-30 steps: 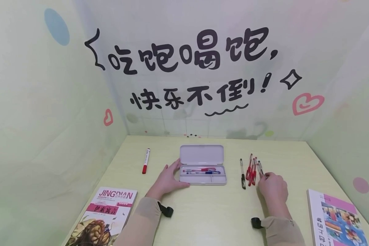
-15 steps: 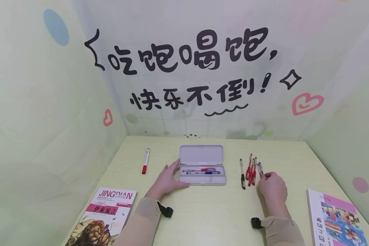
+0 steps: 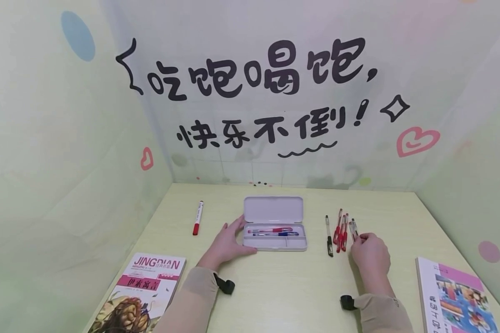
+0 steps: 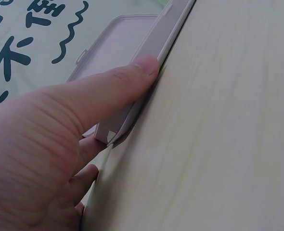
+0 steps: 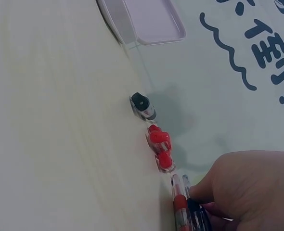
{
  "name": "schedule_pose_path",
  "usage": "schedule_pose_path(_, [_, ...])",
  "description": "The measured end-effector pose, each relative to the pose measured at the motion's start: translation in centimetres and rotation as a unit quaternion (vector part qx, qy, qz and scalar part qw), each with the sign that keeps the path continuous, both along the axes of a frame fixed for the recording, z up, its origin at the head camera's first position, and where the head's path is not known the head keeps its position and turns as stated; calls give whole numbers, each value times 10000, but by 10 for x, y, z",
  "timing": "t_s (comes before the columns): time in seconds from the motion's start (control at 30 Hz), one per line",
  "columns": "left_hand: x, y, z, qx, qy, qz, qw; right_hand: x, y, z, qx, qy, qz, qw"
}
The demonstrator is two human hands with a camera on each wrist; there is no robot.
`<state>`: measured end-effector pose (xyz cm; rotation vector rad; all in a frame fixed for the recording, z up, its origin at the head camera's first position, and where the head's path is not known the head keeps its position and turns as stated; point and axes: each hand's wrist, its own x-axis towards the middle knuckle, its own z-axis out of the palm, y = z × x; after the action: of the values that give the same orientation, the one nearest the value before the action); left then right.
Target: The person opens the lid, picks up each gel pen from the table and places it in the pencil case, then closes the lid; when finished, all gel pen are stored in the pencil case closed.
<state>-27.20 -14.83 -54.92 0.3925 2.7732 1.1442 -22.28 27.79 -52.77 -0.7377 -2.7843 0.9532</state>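
Observation:
A pale lilac pencil case (image 3: 273, 209) lies open on the table, a red pen (image 3: 282, 229) and a blue pen (image 3: 285, 234) in its rear compartment. My left hand (image 3: 228, 245) holds the case's left end, the thumb along its front wall (image 4: 120, 115) and the other fingers partly hidden behind the corner. At the right, my right hand (image 3: 370, 254) pinches a dark-gripped gel pen (image 5: 196, 211). A red-gripped pen (image 5: 180, 209) lies close alongside it. Left of these lie several red gel pens (image 3: 340, 233) and one black gel pen (image 3: 328, 238).
A white marker with a red cap (image 3: 197, 218) lies on the table (image 3: 283, 291) left of the case. One book (image 3: 146, 286) lies at the front left, another (image 3: 458, 296) at the front right. A printed wall sheet (image 3: 241, 171) stands behind the table.
The clear ends of the pens at my right fingers have shifted very slightly to the right. My left hand and the case stay in place.

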Motion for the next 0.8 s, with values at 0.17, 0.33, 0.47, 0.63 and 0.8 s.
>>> schedule_pose_path(0.17, [-1,1,-1,-5,-41,8,10000,-1,-5,1,-8,192,84,9998])
schedule_pose_path(0.33, [-2,0,-2,-19,-12,33,10000,-5,-20,3,179,664,370,9969])
schedule_pose_path(0.47, [-2,0,-4,-41,-6,47,10000,-9,-36,7,314,975,609,9929])
schedule_pose_path(0.63, [-2,0,-3,-78,6,50,10000,-13,-57,8,429,1359,938,9853])
schedule_pose_path(0.8, [-1,0,-1,-22,-24,61,10000,-21,-79,4,602,1560,1361,9765])
